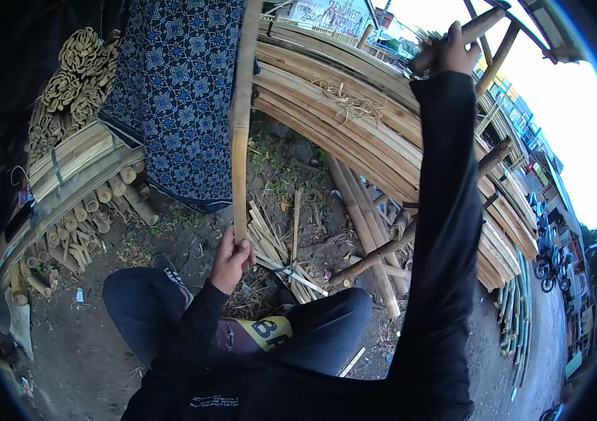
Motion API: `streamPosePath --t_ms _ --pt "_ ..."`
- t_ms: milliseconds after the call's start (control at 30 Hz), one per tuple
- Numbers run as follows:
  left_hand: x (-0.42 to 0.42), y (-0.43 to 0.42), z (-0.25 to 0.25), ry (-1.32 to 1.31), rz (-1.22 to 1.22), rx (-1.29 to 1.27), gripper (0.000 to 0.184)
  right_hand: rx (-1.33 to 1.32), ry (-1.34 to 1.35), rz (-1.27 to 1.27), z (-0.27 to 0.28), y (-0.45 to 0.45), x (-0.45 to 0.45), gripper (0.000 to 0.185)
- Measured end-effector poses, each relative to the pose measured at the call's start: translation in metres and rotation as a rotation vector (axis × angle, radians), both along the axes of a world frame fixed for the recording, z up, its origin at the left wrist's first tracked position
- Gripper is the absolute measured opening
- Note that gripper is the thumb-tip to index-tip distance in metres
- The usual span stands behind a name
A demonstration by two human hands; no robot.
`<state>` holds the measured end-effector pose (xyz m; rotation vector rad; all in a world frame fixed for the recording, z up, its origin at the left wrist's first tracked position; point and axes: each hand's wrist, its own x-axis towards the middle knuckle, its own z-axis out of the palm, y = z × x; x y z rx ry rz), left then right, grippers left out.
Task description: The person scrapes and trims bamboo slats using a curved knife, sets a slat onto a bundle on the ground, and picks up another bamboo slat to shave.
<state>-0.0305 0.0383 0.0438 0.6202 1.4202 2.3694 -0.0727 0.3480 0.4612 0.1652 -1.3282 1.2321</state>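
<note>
My left hand point(234, 263) is closed round the lower end of a long bamboo strip point(239, 175), which stands up from it past the top of the view. At the upper right my right arm is raised, and my right hand point(457, 52) is wrapped round the handle of a dark tool point(484, 22), whose blade is hard to make out. The hands are far apart. Just left of the strip hangs a blue patterned cloth point(179, 98). Cut bamboo sticks point(270, 242) lie on the ground beyond my left hand.
Stacked wooden planks point(354, 123) with shavings on top run across the upper right. At the left are bundled strips point(77, 91) above bamboo poles point(95, 203). A branch point(375, 258) juts beside long poles point(361, 217). Motorbikes point(547, 270) stand far right.
</note>
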Motion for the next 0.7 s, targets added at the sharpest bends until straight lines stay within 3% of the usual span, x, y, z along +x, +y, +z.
streamPosePath --t_ms 33,67,100,133,200,233,267,300,367,500,533,600,700 --pt "0.002 0.002 0.004 -0.026 -0.019 0.009 0.026 -0.075 -0.016 0.076 0.033 0.027 -0.025 0.049" --pt "0.002 0.001 0.007 -0.047 -0.038 0.007 0.026 -0.021 -0.189 -0.05 0.082 0.122 -0.087 0.061" --pt "-0.001 0.004 0.001 -0.032 -0.023 0.05 0.027 -0.276 -0.134 0.428 0.08 0.081 -0.072 0.051" --pt "-0.001 -0.001 0.007 -0.028 -0.023 0.028 0.027 -0.226 -0.296 0.457 0.084 0.057 -0.051 0.044" --pt "0.006 -0.007 0.017 -0.094 0.031 0.085 0.016 -0.077 -0.11 0.407 0.059 0.036 -0.055 0.044" --pt "0.006 -0.012 0.017 -0.09 -0.013 0.084 0.016 -0.211 -0.213 0.589 0.024 0.006 -0.033 0.061" --pt "0.005 -0.016 0.014 -0.097 -0.009 0.095 0.016 -0.092 -0.236 0.639 -0.009 0.021 -0.034 0.037" --pt "0.003 -0.02 0.012 -0.09 0.003 0.073 0.017 -0.014 -0.332 0.358 -0.054 -0.038 0.007 0.027" --pt "0.005 -0.025 0.022 -0.069 0.047 0.013 0.026 0.074 -0.352 0.36 -0.146 -0.083 0.042 0.032" --pt "0.002 -0.027 0.012 -0.037 0.042 0.038 0.031 -0.058 -0.685 0.413 -0.287 -0.144 0.104 0.04" --pt "0.002 -0.03 0.013 -0.044 0.041 0.033 0.031 -0.074 -0.76 0.425 -0.311 -0.152 0.118 0.042" --pt "0.003 -0.034 0.02 -0.116 -0.039 0.004 0.037 0.166 -0.84 0.304 -0.354 -0.151 0.136 0.045" --pt "0.004 -0.032 0.024 -0.175 -0.046 -0.013 0.048 0.245 -0.907 0.239 -0.358 -0.162 0.164 0.05"
